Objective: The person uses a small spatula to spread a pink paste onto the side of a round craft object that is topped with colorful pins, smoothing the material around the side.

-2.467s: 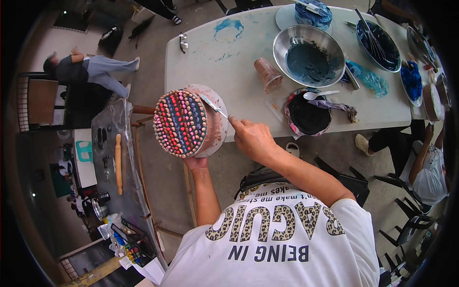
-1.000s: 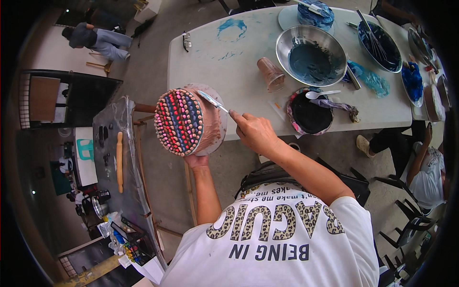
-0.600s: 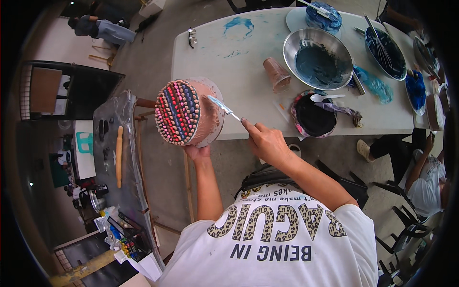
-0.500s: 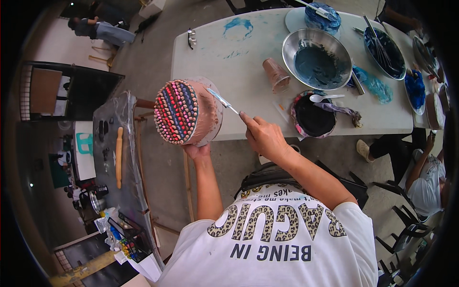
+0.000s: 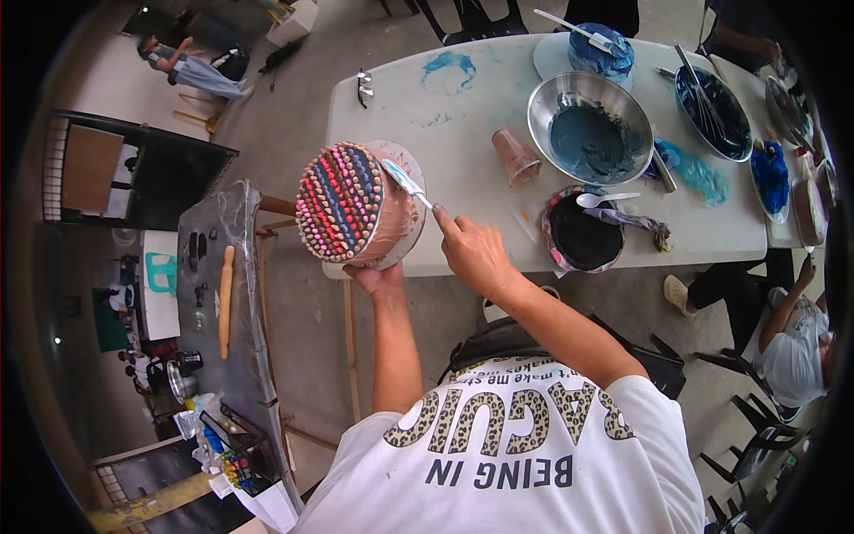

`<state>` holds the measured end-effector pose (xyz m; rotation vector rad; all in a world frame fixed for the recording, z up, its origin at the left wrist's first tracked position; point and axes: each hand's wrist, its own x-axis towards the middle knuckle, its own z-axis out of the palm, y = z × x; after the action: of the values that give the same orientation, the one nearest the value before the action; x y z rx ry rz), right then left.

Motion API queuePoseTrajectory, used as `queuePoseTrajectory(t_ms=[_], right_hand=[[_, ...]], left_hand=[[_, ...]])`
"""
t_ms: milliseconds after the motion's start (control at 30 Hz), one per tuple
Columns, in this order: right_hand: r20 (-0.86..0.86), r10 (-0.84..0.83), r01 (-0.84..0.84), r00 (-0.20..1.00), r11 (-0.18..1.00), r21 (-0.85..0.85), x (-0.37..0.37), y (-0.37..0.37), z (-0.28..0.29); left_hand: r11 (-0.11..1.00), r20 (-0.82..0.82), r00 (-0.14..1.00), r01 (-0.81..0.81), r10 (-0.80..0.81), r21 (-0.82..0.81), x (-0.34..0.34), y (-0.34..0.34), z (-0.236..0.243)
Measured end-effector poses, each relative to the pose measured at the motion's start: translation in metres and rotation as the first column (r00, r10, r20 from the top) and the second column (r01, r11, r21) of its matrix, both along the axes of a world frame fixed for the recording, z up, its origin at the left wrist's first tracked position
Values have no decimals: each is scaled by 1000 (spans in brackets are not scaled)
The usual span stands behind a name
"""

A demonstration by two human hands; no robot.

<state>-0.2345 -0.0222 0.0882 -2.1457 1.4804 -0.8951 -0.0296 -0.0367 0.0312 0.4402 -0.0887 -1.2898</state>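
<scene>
My left hand (image 5: 381, 281) grips a round cake board (image 5: 412, 235) from underneath. On it a brown-frosted cake (image 5: 396, 222) is tipped toward me, its top covered in stripes of small pink, red, dark blue and tan piped dots (image 5: 336, 202). My right hand (image 5: 470, 251) holds a spatula (image 5: 411, 184) by the handle, its frosting-smeared blade against the brown side at the upper right. A plastic cup with brown residue (image 5: 516, 158) lies on the white table (image 5: 400, 111) beyond the cake.
Beyond my right hand are a dark bowl (image 5: 583, 230), steel bowl (image 5: 590, 125), whisk bowl (image 5: 712, 116), blue cake (image 5: 600, 53) and blue bag (image 5: 698, 173). A plastic-covered table (image 5: 209, 303) with rolling pin (image 5: 227, 303) is left. A seated co-worker (image 5: 792, 347) is right; another person (image 5: 187, 67) stands upper left.
The cake has shifted slightly and its stripes now slant differently. The spatula and my right hand have moved a little upward and right. The person at upper left has moved and turned.
</scene>
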Motion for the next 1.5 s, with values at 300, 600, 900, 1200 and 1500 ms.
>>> queuePoseTrajectory(t_ms=[300, 600, 900, 1200, 1500], right_hand=[[91, -23, 20, 996, 999, 32, -10, 15, 8], [67, -40, 39, 997, 999, 11, 4, -18, 8], [65, -9, 13, 998, 998, -57, -4, 20, -11], [127, -26, 22, 992, 999, 26, -16, 14, 17], [98, -22, 23, 995, 1000, -5, -8, -12, 13]], left_hand=[[992, -130, 983, -120, 125, 46, -7, -15, 4], [994, -103, 989, -96, 102, 56, -18, -12, 11], [994, -76, 992, -99, 101, 38, -18, -12, -1], [989, -93, 984, -147, 149, 27, -7, -13, -5], [995, 62, 998, -4, 11, -101, -12, 5, 9]])
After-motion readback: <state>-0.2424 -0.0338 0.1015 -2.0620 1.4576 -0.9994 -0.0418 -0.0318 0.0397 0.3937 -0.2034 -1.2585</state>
